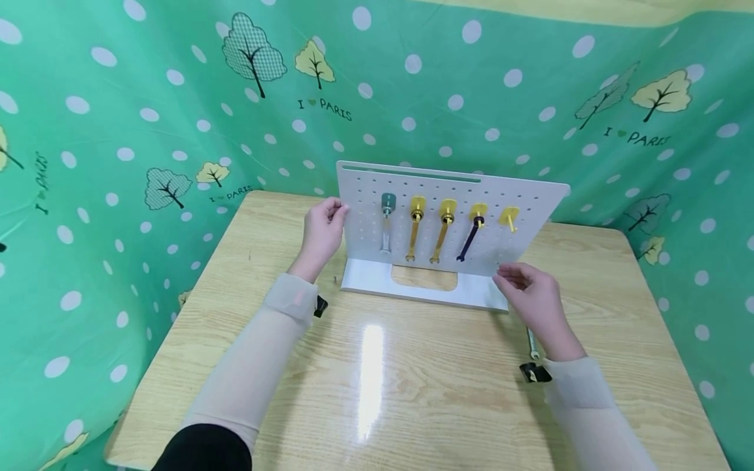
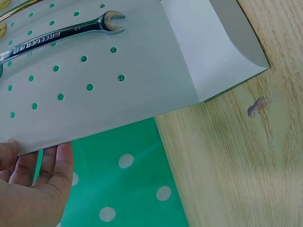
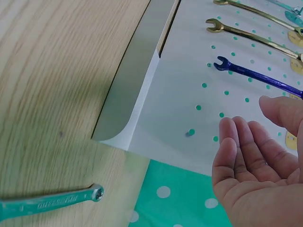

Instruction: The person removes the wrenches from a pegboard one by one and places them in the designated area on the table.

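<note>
A white pegboard (image 1: 365,245) stands upright on its folded base on the table. My left hand (image 1: 323,235) holds its left edge, thumb in front and other fingers behind. Four hooks along the board carry wrenches: a silver wrench (image 2: 61,38), two gold wrenches (image 1: 413,241) and a dark purple-blue wrench (image 3: 258,75). At the right end, a yellow hook (image 1: 509,218) has no wrench on it. My right hand (image 1: 533,304), fingers loosely bent and holding nothing, is by the board's lower right. On the table, a green wrench (image 3: 52,201) lies partly hidden under my right wrist in the head view.
The light wooden table (image 1: 330,392) extends around the board. Behind and beside it hangs a green dotted cloth (image 1: 412,91). The board's base has a rounded cutout (image 1: 424,277) in its middle.
</note>
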Motion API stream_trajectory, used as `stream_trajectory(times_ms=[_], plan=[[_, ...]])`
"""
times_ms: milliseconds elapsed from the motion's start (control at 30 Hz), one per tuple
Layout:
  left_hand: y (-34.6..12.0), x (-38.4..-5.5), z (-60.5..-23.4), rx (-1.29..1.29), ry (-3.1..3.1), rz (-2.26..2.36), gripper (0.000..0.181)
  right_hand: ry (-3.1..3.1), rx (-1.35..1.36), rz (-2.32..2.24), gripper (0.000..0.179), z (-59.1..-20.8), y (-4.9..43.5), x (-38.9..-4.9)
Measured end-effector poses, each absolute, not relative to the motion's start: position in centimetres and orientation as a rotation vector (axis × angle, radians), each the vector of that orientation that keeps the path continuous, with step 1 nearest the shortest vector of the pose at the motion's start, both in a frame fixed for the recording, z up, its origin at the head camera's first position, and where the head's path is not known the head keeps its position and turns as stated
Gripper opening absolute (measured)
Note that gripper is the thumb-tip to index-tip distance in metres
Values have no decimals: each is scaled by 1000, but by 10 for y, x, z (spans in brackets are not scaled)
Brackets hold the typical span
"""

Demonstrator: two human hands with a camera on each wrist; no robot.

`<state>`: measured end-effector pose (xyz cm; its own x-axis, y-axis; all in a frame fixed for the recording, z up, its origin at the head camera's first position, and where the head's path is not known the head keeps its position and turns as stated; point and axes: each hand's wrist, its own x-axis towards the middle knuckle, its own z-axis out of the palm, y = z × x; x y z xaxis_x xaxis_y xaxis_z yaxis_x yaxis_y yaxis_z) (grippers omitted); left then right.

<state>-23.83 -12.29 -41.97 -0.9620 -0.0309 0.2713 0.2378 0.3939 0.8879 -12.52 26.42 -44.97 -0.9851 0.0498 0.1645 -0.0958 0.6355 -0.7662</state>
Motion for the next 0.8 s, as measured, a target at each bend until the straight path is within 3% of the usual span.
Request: stream_trajectory(times_ms=[800], plan=[[-123,-238,-417,-153,-2434,-1597,18,-2615,77,1409,31,-438,246,-139]])
